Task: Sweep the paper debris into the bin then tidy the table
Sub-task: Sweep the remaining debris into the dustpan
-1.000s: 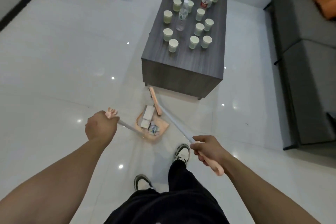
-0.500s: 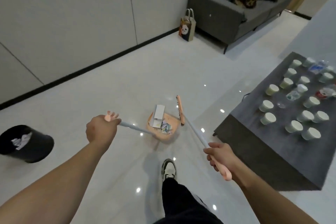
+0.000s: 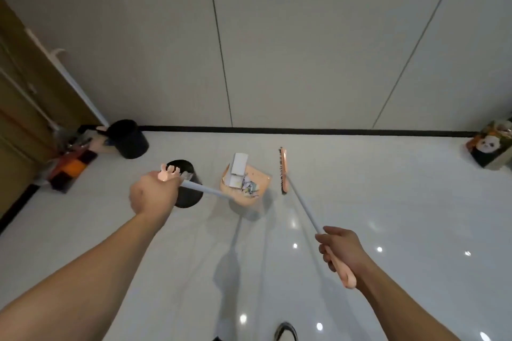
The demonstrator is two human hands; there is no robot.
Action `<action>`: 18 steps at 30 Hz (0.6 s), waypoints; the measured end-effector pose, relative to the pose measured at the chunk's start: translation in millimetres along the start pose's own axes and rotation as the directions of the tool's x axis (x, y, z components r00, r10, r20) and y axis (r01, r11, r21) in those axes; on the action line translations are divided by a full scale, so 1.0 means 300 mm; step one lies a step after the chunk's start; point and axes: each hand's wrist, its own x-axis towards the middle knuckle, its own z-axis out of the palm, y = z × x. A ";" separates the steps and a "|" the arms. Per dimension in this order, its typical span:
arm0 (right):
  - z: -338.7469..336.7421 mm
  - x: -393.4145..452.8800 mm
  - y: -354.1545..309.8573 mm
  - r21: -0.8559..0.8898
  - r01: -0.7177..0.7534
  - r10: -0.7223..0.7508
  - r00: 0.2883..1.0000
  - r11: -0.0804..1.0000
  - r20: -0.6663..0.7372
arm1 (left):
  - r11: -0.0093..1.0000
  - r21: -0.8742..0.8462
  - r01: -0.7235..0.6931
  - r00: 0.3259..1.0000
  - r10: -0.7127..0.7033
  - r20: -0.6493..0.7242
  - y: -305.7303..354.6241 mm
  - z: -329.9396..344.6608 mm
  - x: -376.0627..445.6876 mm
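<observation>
My left hand (image 3: 151,195) grips the pink end of a long handle that carries a peach dustpan (image 3: 259,188), held above the floor. Paper debris (image 3: 239,174), white sheets and crumpled scraps, lies in the pan. My right hand (image 3: 339,249) grips the pink handle of a broom; its peach head (image 3: 284,170) hangs just right of the dustpan. A black bin (image 3: 188,194) stands on the floor right behind my left hand, partly hidden by it, left of the dustpan.
A second black bin (image 3: 128,140) stands by the wall at the back left, next to clutter and a wooden door. A panda-printed bag (image 3: 489,151) sits at the far right. Pale wall panels run across the back. My shoe (image 3: 285,332) shows at the bottom.
I have turned left: the table with cups has left the view and the wall now faces me. The black bin has come from the far left to just beside the dustpan.
</observation>
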 end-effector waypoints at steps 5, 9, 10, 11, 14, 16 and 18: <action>0.244 0.133 -0.154 -0.092 0.010 0.003 0.990 0.996 0.141 | 0.994 0.073 0.080 0.975 -0.063 -0.212 -0.055 -0.179 0.140; 0.396 0.187 -0.235 -0.174 0.041 -0.003 0.976 0.984 0.216 | 0.982 0.183 0.046 0.967 0.003 -0.254 -0.106 -0.283 0.239; 0.427 0.195 -0.251 -0.192 0.051 -0.006 0.974 0.980 0.228 | 0.976 0.213 0.037 0.966 0.020 -0.259 -0.119 -0.298 0.265; 0.457 0.202 -0.266 -0.211 0.061 -0.009 0.971 0.976 0.239 | 0.972 0.231 0.028 0.964 0.035 -0.264 -0.134 -0.310 0.292; 0.541 0.221 -0.308 -0.277 0.092 -0.017 0.965 0.957 0.261 | 0.962 0.274 -0.008 0.960 0.085 -0.268 -0.176 -0.330 0.374; 0.599 0.236 -0.338 -0.314 0.101 -0.016 0.965 0.944 0.261 | 0.944 0.327 -0.037 0.958 0.127 -0.259 -0.203 -0.336 0.433; 0.659 0.256 -0.369 -0.345 0.107 -0.017 0.967 0.932 0.253 | 0.914 0.402 -0.064 0.959 0.167 -0.228 -0.231 -0.340 0.494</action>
